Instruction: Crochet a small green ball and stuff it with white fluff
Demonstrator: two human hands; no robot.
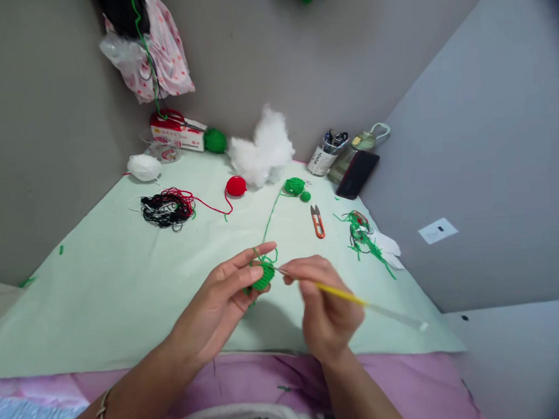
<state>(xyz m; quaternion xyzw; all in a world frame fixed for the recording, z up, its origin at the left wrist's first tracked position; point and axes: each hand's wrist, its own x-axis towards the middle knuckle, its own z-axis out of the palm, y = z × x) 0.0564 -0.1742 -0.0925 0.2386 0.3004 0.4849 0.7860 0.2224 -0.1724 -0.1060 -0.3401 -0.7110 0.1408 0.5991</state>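
Observation:
My left hand (232,286) pinches a small green crocheted piece (265,275) between thumb and fingers, above the near middle of the table. A green strand loops over its index finger and leads back to a green yarn ball (294,186). In my right hand (331,301) is a crochet hook (340,293) with a yellow handle, held like a pen. Its metal tip points left and meets the edge of the crocheted piece; whether it sits inside a stitch is too small to tell. The hook's far end is blurred.
Orange thread snips (317,223) lie beyond my right hand. Farther back are white stuffing (263,148), a red yarn ball (236,186) and a pen cup (322,158). Tangled black and red yarn (167,209) lies left; green scraps (360,229) and a dark phone (357,174) are right.

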